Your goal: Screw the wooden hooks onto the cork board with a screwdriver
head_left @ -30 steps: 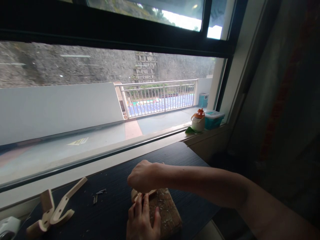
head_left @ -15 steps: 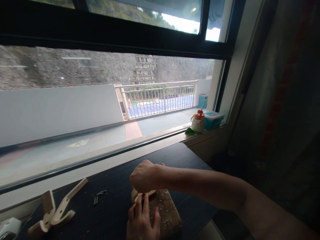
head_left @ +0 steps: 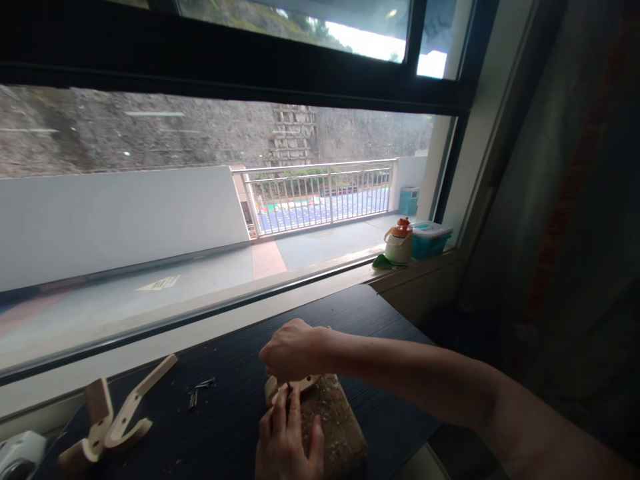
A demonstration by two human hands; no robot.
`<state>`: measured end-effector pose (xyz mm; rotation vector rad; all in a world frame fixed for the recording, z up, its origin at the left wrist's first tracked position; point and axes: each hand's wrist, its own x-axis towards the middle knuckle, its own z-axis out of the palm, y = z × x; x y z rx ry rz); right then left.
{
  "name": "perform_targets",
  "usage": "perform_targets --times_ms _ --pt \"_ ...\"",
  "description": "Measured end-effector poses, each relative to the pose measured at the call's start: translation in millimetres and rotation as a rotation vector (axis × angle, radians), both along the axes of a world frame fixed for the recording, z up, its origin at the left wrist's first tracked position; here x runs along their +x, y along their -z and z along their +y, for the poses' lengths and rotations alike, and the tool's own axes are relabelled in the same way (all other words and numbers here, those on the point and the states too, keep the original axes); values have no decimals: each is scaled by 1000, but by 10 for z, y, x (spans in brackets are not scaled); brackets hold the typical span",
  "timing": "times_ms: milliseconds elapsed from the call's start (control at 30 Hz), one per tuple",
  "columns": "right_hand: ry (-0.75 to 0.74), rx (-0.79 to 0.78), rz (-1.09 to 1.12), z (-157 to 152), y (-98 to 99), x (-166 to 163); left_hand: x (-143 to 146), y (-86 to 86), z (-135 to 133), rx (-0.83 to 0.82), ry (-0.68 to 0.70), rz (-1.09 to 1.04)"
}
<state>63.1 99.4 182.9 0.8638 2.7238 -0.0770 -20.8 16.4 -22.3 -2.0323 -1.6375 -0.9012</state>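
My right hand is closed in a fist above a pale wooden piece with a hole in it. A thin dark shaft shows below the fist; whatever it grips is hidden inside. My left hand lies on a rough brown wooden block, palm down, with the thumb apart from the fingers. Its index and middle fingertips touch the pale piece near the dark shaft. The pale piece rests on the block, partly covered by both hands.
Pale curved wooden pieces lie at the left of the dark table. Several screws lie beside them. A white device sits at the lower left. A bottle and a teal box stand on the windowsill.
The view has shifted slightly. My right fist has turned a little above the pale piece, and more of that piece and its hole shows. My left hand stays in place.
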Motion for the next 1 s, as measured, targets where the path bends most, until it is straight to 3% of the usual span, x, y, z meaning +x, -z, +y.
perform_targets --times_ms 133,267,433,700,1000 --pt "57 15 -8 -13 9 -15 9 -14 -10 -11 -10 -25" --pt "71 10 -46 -65 -120 -18 -19 -19 2 1 23 19" --pt "-15 -6 -77 -109 -263 -2 -31 -7 15 0 21 2" --pt "-39 -32 -46 -51 -97 39 28 39 11 -1 -4 -100" --pt "51 -9 -21 21 -47 65 -37 0 7 -10 19 7"
